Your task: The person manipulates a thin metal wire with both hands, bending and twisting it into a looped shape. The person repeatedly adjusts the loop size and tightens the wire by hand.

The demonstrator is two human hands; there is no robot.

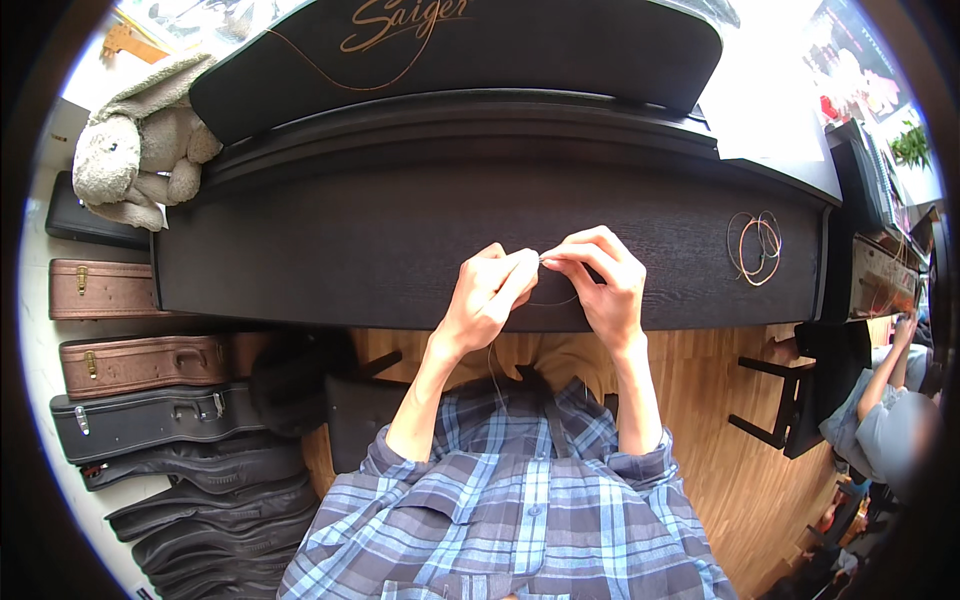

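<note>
1. Centrally, we hold a thin string [542, 261] between our two sets of fingertips, just above the near edge of a black surface [400, 230]; its fine, pale line is hard to follow.
2. Our left hand [490, 295] is curled nearly closed, thumb and forefinger pinching the string; a slender strand hangs below it toward our lap.
3. Our right hand [605, 280] pinches narrowly too, thumb against forefinger, with the other fingers loosely bent; a faint curve of strand shows between the wrists.
4. Under our hands, the black surface is broad and matt, with a visible wood grain.
5. To the right on it lies a loose coil [755, 247] of thin wire, its overlapping loops partly copper-coloured.
6. Beyond, on a smooth dark upright panel [560, 55] bearing gold script, we see a copper-coloured strand [350, 88] curving.
7. At the far left sits a fuzzy grey plush rabbit [165, 140]; below it, we see brown cases [140, 365] with metal latches and black cases [150, 420].
8. Nearest us is our soft blue plaid shirt [530, 510], beside the wood-plank floor [690, 390].
</note>
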